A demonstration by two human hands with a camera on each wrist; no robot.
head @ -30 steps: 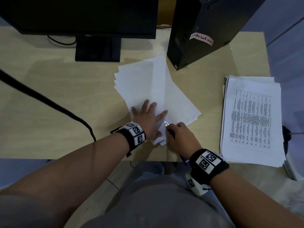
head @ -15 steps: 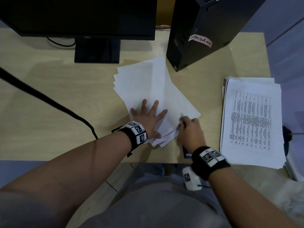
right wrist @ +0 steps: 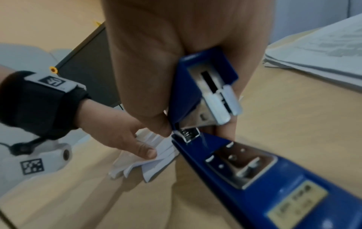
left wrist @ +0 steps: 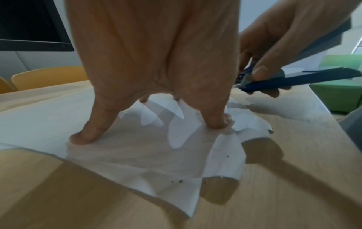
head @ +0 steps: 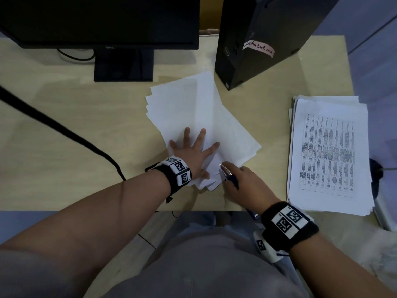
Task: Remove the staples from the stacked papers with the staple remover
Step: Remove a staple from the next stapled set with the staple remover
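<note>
A fanned stack of white papers [head: 193,108] lies on the desk in front of me. My left hand [head: 193,151] presses flat on its near part, fingers spread, with fingertips [left wrist: 82,137] on the top sheet. My right hand [head: 242,183] grips a blue staple remover [head: 228,176] with a silver tip. The tip sits at the near corner of the papers [right wrist: 149,164], just right of my left thumb. Seen from the right wrist, the staple remover [right wrist: 245,178] has its metal nose close to the sheets. No staple is clear enough to make out.
A second stack of printed papers [head: 328,155] lies at the right of the desk. A black computer tower [head: 257,39] stands behind the papers, a monitor [head: 103,20] at the back left. A black cable [head: 64,130] crosses the left of the desk [head: 64,168].
My right hand went out to the right edge of the papers with the staple remover, then came back to the near corner. My left hand stayed pressed on the papers.
</note>
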